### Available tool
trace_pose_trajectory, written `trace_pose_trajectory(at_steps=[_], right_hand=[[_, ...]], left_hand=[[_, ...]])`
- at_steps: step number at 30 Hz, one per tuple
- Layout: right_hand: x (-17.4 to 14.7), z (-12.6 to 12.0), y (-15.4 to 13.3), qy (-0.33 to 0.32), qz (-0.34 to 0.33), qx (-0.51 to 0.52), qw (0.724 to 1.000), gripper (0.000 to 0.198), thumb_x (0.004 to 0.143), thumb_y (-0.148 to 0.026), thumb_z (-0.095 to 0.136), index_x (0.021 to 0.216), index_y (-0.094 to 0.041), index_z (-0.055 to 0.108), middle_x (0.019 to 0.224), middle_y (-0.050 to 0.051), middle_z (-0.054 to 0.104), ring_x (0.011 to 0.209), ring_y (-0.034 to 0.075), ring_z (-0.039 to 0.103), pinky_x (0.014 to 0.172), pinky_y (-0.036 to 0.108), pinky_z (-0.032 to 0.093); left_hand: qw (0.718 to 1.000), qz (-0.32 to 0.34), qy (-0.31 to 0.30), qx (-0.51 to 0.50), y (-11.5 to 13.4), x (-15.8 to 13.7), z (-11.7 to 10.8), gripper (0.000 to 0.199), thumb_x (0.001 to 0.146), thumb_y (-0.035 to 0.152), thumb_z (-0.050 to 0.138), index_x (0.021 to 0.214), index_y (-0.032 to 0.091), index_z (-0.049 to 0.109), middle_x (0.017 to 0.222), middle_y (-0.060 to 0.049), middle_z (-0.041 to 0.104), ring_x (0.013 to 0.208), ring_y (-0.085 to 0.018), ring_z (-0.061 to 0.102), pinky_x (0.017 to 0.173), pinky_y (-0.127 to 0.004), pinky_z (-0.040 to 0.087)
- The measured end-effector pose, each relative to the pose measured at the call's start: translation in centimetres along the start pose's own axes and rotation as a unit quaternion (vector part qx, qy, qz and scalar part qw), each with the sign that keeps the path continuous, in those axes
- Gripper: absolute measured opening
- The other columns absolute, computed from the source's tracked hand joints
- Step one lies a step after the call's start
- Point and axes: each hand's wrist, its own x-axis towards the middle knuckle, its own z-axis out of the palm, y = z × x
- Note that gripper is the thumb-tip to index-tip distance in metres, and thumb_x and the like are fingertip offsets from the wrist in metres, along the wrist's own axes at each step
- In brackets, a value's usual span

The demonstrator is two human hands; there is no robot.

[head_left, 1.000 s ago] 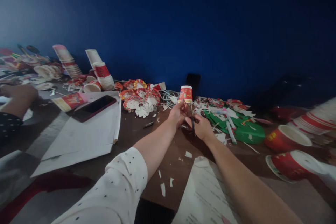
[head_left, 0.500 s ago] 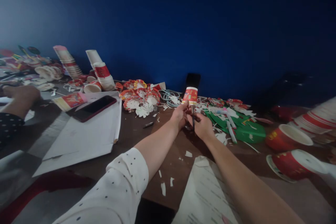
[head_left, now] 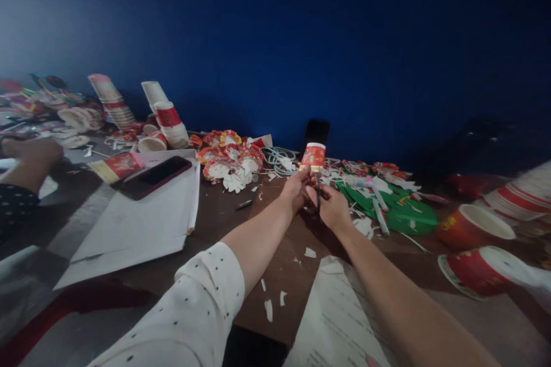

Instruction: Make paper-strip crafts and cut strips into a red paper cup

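Observation:
Near the middle of the view my left hand (head_left: pixel 296 188) is closed on a red patterned paper cup (head_left: pixel 313 156), which is held bottom-up above the table. My right hand (head_left: pixel 332 205) is closed around dark scissors (head_left: pixel 318 190), whose blades point up to the cup's lower edge. The two hands nearly touch, and my fingers hide part of the scissors' handles. Just behind the cup stands a dark phone-like slab (head_left: pixel 317 129) against the blue wall.
Left lie cut red paper cups (head_left: pixel 232 155), stacked cups (head_left: pixel 170 123) and a phone (head_left: pixel 157 176) on white board (head_left: pixel 129 218). Right are green sheets (head_left: pixel 408 215), markers (head_left: pixel 380 218) and red cups (head_left: pixel 471 226). Paper scraps (head_left: pixel 310 253) dot the table. Another person's hand (head_left: pixel 34 155) is far left.
Very little differs. My hands and the cup stay almost in place, and the cup has turned slightly. The other person's hand at far left has shifted a little left.

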Motion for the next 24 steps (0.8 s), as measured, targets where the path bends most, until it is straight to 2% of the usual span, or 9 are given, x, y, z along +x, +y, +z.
trace_pose_trajectory(at_steps=[5, 11, 19, 24], right_hand=[[0.1, 0.0, 0.2, 0.004, -0.006, 0.001, 1.000, 0.041, 0.076, -0.056, 0.060, 0.082, -0.016, 0.068, 0.067, 0.004, 0.067, 0.060, 0.017, 0.057, 0.056, 0.024, 0.041], [0.1, -0.1, 0.2, -0.003, -0.008, -0.001, 1.000, 0.043, 0.078, -0.059, 0.057, 0.078, -0.017, 0.067, 0.058, 0.003, 0.063, 0.053, 0.017, 0.056, 0.050, 0.024, 0.039], [-0.1, -0.1, -0.4, -0.001, 0.008, 0.009, 1.000, 0.044, 0.077, -0.061, 0.057, 0.071, -0.018, 0.064, 0.053, 0.002, 0.061, 0.047, 0.016, 0.057, 0.047, 0.024, 0.041], [-0.3, 0.1, -1.0, -0.002, 0.027, 0.023, 0.999, 0.044, 0.076, -0.061, 0.057, 0.072, -0.018, 0.063, 0.054, 0.002, 0.062, 0.045, 0.016, 0.056, 0.045, 0.024, 0.041]], left_hand=[[1.000, -0.001, -0.014, 0.005, -0.1, 0.3, -0.2, 0.021, 0.084, 0.021, 0.061, 0.067, 0.011, 0.052, 0.058, 0.001, 0.054, 0.045, -0.005, 0.050, 0.047, -0.016, 0.041], [1.000, -0.002, 0.003, 0.006, 0.0, 0.3, -0.3, 0.019, 0.084, 0.020, 0.061, 0.069, 0.011, 0.053, 0.059, 0.001, 0.055, 0.045, -0.005, 0.051, 0.045, -0.016, 0.040], [1.000, -0.011, -0.007, 0.012, 0.1, 0.3, -0.3, 0.020, 0.085, 0.022, 0.058, 0.069, 0.011, 0.053, 0.057, 0.001, 0.055, 0.044, -0.005, 0.052, 0.042, -0.016, 0.038], [0.998, -0.045, -0.004, 0.051, 0.2, -0.3, -0.1, 0.028, 0.087, 0.030, 0.056, 0.066, 0.012, 0.053, 0.050, 0.001, 0.051, 0.038, -0.007, 0.047, 0.039, -0.018, 0.035]])
